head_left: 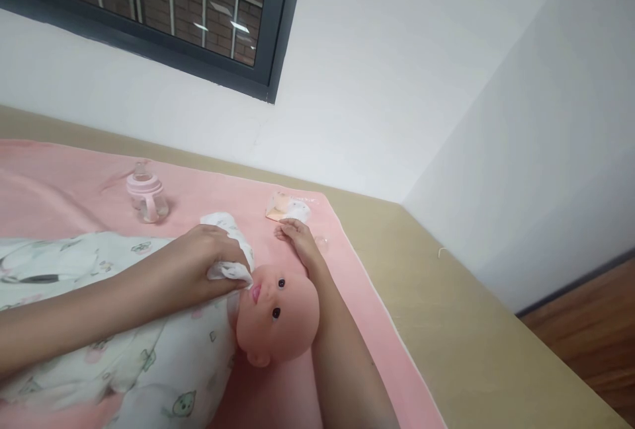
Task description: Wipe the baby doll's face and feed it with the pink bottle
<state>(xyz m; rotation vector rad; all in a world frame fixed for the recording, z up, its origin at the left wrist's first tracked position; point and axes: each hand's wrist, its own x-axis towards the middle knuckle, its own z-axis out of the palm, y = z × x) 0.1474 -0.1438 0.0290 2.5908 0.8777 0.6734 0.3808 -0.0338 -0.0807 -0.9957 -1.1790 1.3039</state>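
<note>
- The doll [292, 323]'s mouth appears to be being wiped: a white wipe [229, 272] is pinched between thumb and fingers of the left hand [211, 250], its edge at the lips and seemingly touching.
- The right hand [300, 237] is left loosely open, nothing seen in its grasp; whether the small patterned item [288, 207] is touched by its fingertips cannot be told.
- For the next move, light dabbing along the lips would seem to be called for, with the head kept steady.
- The doll is laid over the pink mat [208, 194], its head beside the right forearm; what it is supported by underneath is hidden.
- A smooth, bald head is shown, with dark eyes and pink lips; the body is dressed in white, printed clothing [183, 363].
</note>
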